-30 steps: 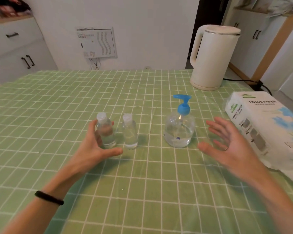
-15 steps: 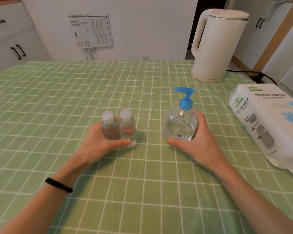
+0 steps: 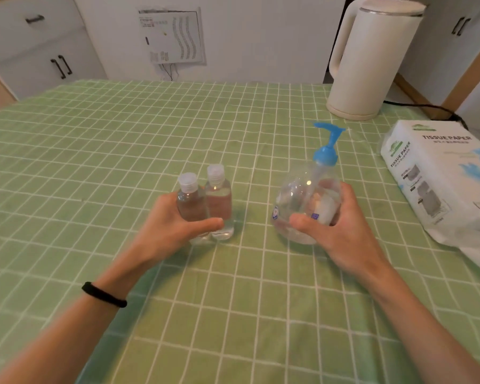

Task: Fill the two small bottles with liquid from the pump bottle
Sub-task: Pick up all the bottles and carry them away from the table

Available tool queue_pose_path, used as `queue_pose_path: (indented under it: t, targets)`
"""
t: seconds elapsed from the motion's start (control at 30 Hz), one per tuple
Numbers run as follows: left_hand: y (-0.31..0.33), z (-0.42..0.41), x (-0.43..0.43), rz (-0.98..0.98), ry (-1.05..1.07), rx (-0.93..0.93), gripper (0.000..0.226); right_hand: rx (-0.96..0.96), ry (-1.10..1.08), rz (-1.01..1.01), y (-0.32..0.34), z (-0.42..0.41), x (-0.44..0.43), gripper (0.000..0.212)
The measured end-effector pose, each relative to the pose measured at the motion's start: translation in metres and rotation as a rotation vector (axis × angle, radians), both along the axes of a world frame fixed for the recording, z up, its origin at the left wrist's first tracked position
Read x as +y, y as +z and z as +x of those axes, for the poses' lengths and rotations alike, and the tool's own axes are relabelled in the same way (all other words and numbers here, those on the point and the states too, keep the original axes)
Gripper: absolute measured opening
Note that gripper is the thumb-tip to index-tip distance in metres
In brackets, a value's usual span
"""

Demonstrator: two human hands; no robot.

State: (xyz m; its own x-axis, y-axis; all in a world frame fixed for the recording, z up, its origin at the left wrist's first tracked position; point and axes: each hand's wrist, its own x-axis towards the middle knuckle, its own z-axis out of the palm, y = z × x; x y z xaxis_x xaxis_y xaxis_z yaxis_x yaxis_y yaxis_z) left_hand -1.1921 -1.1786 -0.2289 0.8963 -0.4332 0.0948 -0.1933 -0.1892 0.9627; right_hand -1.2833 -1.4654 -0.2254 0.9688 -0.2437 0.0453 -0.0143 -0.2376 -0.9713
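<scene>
Near the middle of the green checked surface: left small bottle and right small bottle, upright, side by side and touching, clear-walled, pale caps on. Both clamped together in the left hand, thumb laid across their fronts, fingers curled round behind and seen through the plastic. Bases at the cloth or just above it; cannot tell which. Off to the right and apart from the pair, pump bottle, round and clear, blue pump head on top with its spout pointing left. Gripped low on its right side by the right hand, thumb on the near face, fingers wrapped round the far side. Hands apart, each closed on its own load, a strip of bare cloth between. Black band on the left wrist. Farther out, a cream kettle at the far right of the surface, dark cable trailing beside it. At the right edge, a white pack of tissue paper.
</scene>
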Motion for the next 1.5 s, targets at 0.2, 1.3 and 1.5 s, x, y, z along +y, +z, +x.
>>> queue_pose_path:
  t: [0.2,1.3,1.5]
  targets:
    - [0.011,-0.076,0.025,-0.070,0.055,0.068,0.046,-0.082,0.113,0.158,-0.001,-0.051,0.021,0.083]
    - [-0.005,-0.362,0.226,-0.224,0.945,0.179,0.051,0.156,0.949,0.134,0.000,-0.096,0.230,0.079]
    - [-0.022,-0.406,0.249,-0.217,1.081,0.215,0.044,0.265,1.093,0.149,-0.008,-0.114,0.293,0.089]
